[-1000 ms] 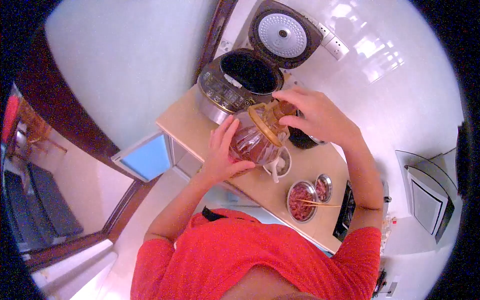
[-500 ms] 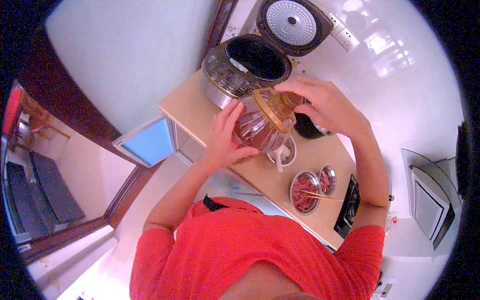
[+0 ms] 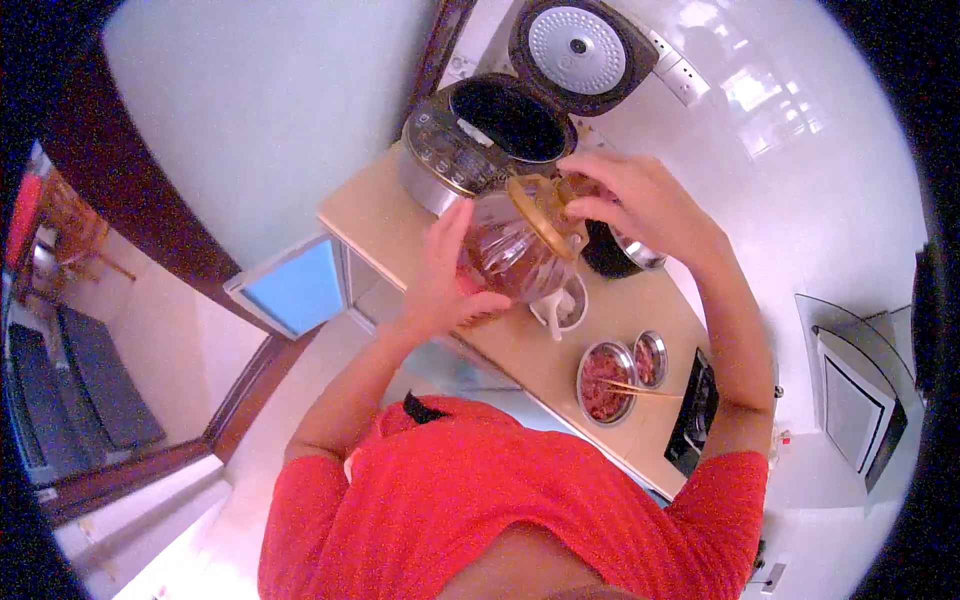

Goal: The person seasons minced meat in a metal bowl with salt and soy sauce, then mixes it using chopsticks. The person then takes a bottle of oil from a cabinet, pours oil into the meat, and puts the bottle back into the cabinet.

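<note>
A clear glass jar point(image 3: 508, 248) with an amber rim is held tilted above the counter, its top leaning toward my right hand. My left hand point(image 3: 437, 285) is wrapped round the jar's lower body from the left. On the amber knobbed top point(image 3: 572, 192), my right hand point(image 3: 645, 208) curls its thumb and fingers; whether the top is loose from the rim I cannot tell. Just below the jar stands a small white bowl point(image 3: 577, 318) with a white spoon point(image 3: 555, 322) in it. A dark round vessel point(image 3: 608, 258) is partly hidden behind the jar and my right hand.
An open rice cooker point(image 3: 425, 170) stands at the back, its lid point(image 3: 575, 55) raised. Two metal bowls of meat pieces, one large point(image 3: 605, 390) and one small point(image 3: 650, 362), sit to the right, with chopsticks point(image 3: 645, 391) across the larger. A black panel point(image 3: 688, 425) lies beyond.
My right hand's fingers have shifted slightly on the jar's knobbed top. The jar stays in nearly the same place, and the view has moved a little.
</note>
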`<act>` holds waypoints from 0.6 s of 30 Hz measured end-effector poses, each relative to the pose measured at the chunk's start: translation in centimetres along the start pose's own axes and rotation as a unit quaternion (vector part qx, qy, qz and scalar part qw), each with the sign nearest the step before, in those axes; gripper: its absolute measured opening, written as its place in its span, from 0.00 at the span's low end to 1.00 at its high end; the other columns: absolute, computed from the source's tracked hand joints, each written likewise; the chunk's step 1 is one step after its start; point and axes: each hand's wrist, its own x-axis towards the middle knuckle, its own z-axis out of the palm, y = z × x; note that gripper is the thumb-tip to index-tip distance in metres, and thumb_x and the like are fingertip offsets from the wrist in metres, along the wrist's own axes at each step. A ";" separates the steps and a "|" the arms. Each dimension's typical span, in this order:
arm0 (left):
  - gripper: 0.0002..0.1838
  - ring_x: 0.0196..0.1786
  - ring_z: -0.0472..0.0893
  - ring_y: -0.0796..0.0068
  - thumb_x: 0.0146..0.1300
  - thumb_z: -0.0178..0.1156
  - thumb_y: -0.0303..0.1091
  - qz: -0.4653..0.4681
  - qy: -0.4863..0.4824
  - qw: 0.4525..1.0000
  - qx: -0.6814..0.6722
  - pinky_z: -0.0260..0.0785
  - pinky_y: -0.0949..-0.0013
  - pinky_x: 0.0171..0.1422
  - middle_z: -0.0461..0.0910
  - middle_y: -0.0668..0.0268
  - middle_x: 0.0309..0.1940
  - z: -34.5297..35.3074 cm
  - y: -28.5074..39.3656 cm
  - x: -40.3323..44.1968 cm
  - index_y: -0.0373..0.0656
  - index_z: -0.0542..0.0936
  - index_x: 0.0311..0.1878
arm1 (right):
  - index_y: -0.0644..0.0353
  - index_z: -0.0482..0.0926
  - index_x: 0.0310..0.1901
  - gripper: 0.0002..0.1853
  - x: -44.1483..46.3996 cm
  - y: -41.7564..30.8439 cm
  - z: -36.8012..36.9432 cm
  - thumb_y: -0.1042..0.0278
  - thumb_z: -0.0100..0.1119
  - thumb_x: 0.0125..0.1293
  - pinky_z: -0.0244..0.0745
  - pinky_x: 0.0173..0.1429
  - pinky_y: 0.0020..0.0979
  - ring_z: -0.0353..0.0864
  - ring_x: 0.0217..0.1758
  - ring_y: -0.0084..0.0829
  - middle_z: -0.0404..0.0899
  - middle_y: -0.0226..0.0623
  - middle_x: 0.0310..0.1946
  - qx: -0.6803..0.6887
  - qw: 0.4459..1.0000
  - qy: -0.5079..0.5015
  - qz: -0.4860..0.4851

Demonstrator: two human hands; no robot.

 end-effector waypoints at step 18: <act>0.40 0.52 0.73 0.62 0.54 0.63 0.32 -0.389 0.084 0.916 0.040 0.68 0.61 0.54 0.65 0.54 0.59 -14.0 -5.5 -15.5 0.49 0.53 0.68 | 0.56 0.70 0.49 0.18 1.8 -1.7 1.9 0.57 0.53 0.60 0.71 0.43 0.42 0.77 0.39 0.48 0.77 0.48 0.36 -0.042 0.989 -0.004 0.143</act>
